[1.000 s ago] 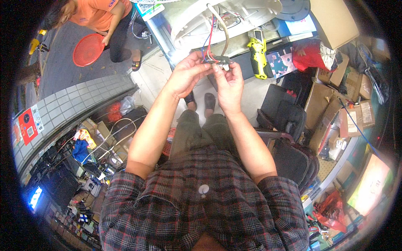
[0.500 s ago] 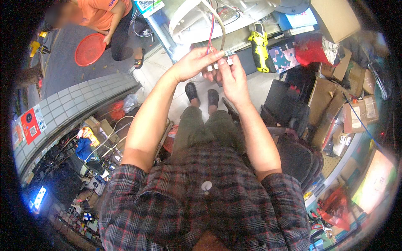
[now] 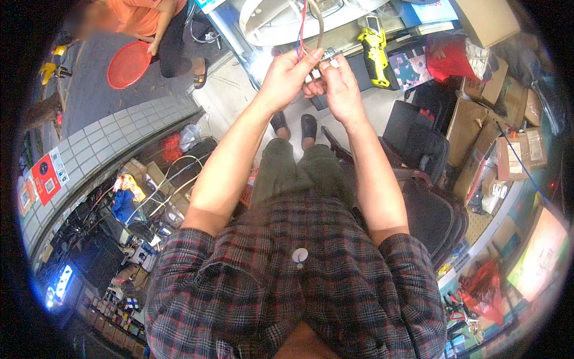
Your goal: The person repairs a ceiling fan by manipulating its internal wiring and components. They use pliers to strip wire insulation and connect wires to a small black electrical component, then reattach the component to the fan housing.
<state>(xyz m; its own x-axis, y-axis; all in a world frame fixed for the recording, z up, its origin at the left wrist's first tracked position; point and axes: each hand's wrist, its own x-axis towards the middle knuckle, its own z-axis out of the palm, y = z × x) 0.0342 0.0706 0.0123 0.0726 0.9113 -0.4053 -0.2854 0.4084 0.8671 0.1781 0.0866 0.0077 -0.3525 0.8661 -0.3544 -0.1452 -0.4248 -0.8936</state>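
Observation:
Out in front of me, both hands meet at a small white block with a metal part [image 3: 329,55], its exact kind unclear. My left hand [image 3: 286,81] pinches it and the wires with thumb and fingers. My right hand [image 3: 342,90] grips its other side, thumb on top and fingers curled beneath. Thin red and blue wires [image 3: 302,29] and a thicker beige cable [image 3: 321,30] run from my fingers up to a large white plastic housing [image 3: 263,35] on the counter. Fingers hide much of the block.
On the counter's right lies a yellow-and-black handheld tool [image 3: 375,57], near a red cloth or bag [image 3: 448,60]. Cardboard boxes [image 3: 466,128] and dark chairs [image 3: 418,134] stand to the right. At far left, another person holds a red basket [image 3: 128,64]. Cluttered cables [image 3: 170,185] lie lower left.
Both hands have shifted slightly up and to the right in the picture, still gripping the block. More of its metal part shows. The whole view has shifted a little.

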